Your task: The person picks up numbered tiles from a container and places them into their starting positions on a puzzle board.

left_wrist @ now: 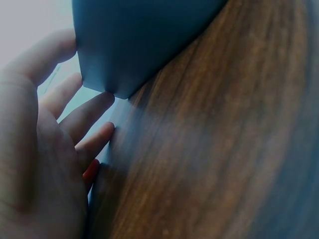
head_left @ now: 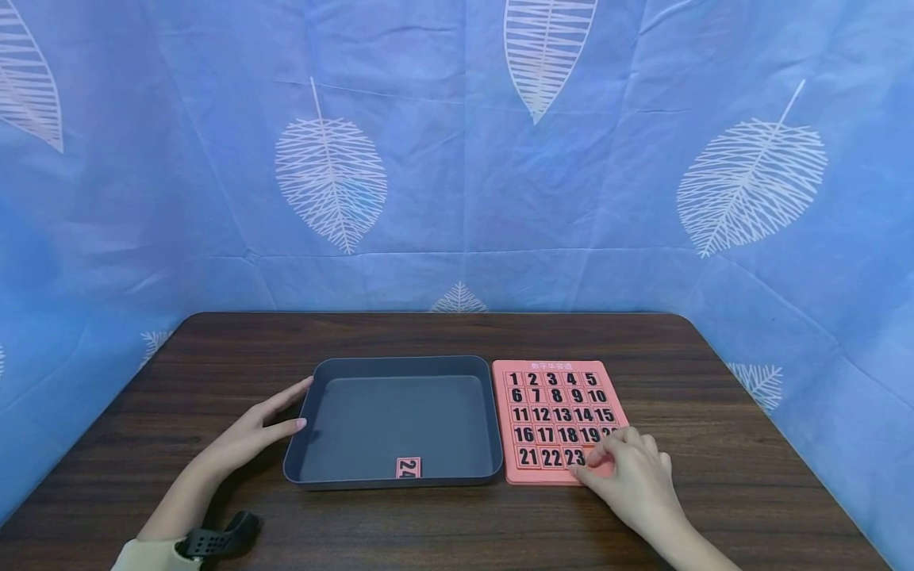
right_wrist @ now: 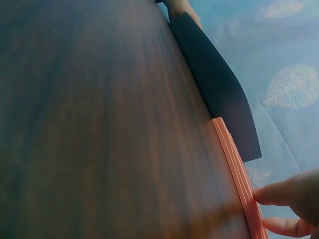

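Observation:
A dark grey rectangular tray [head_left: 400, 420] lies on the wooden table. My left hand [head_left: 250, 432] touches its left edge with thumb and fingers extended; in the left wrist view the fingertips [left_wrist: 107, 97] meet the tray's corner [left_wrist: 119, 74]. Near the tray's front wall lies a pink tile numbered 24 [head_left: 408, 468]. Right of the tray sits a pink number puzzle board [head_left: 505, 412] with tiles in rows. My right hand [head_left: 635, 476] is over its front right corner, thumb and index finger pinching at the 23 tile [head_left: 574, 457]. The hand partly hides the 20 tile and corner.
The brown wooden table [head_left: 714, 444] extends around the tray and board. Behind it hangs a blue cloth [head_left: 457, 174] with white leaf prints. A black band [head_left: 221, 539] is on the left wrist, beside a pale sleeve.

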Action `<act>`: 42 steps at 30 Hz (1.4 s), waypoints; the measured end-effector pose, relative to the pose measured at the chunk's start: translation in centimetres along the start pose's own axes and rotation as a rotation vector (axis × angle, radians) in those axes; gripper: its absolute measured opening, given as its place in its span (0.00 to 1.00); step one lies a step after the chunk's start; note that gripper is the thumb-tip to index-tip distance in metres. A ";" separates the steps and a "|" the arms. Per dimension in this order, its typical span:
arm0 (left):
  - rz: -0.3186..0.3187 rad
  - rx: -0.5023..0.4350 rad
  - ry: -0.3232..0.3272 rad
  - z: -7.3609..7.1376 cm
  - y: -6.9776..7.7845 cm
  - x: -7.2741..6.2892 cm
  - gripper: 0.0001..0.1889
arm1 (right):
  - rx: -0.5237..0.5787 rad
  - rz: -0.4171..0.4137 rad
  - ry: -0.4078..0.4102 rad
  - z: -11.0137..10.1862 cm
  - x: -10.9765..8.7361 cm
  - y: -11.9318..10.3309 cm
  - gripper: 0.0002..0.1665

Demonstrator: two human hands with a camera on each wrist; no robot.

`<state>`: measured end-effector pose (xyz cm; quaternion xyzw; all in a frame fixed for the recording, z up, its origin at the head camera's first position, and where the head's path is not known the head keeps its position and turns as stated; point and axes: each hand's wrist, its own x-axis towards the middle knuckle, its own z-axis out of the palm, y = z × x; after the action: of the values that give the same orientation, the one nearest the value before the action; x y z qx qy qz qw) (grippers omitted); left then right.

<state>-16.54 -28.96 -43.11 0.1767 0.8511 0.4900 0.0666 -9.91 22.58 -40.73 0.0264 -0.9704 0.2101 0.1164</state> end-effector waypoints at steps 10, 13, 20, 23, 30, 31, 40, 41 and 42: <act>0.003 0.003 0.000 0.0 0.1 0.0 0.33 | -0.014 -0.125 0.105 -0.7 0.7 -0.9 0.11; -0.003 0.010 0.004 0.0 0.2 0.0 0.33 | 0.046 -0.207 0.140 -0.6 1.2 -1.8 0.13; -0.017 0.020 0.007 0.1 0.2 0.0 0.34 | 0.135 -0.307 0.133 0.2 2.0 -5.2 0.15; -0.016 0.020 0.008 0.1 0.2 0.0 0.34 | 0.160 -0.315 0.118 0.6 2.2 -6.8 0.15; -0.014 0.018 0.005 0.0 0.1 0.0 0.34 | 0.176 -0.331 0.088 2.4 2.0 -10.7 0.15; -0.015 0.017 0.004 0.0 0.2 0.0 0.34 | 0.167 -0.336 0.082 2.7 1.9 -11.2 0.15; -0.013 0.018 0.001 0.0 0.3 -0.1 0.33 | 0.091 -0.353 0.056 4.9 1.4 -14.7 0.18; -0.011 0.019 0.001 0.0 0.3 -0.1 0.33 | 0.083 -0.351 0.053 5.0 1.4 -15.0 0.18; -0.009 0.022 0.001 0.0 0.3 -0.1 0.33 | 0.071 -0.348 0.051 5.2 1.5 -15.3 0.19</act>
<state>-16.38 -28.88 -42.85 0.1731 0.8572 0.4804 0.0665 -10.91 6.51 -38.83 0.1928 -0.9399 0.2213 0.1746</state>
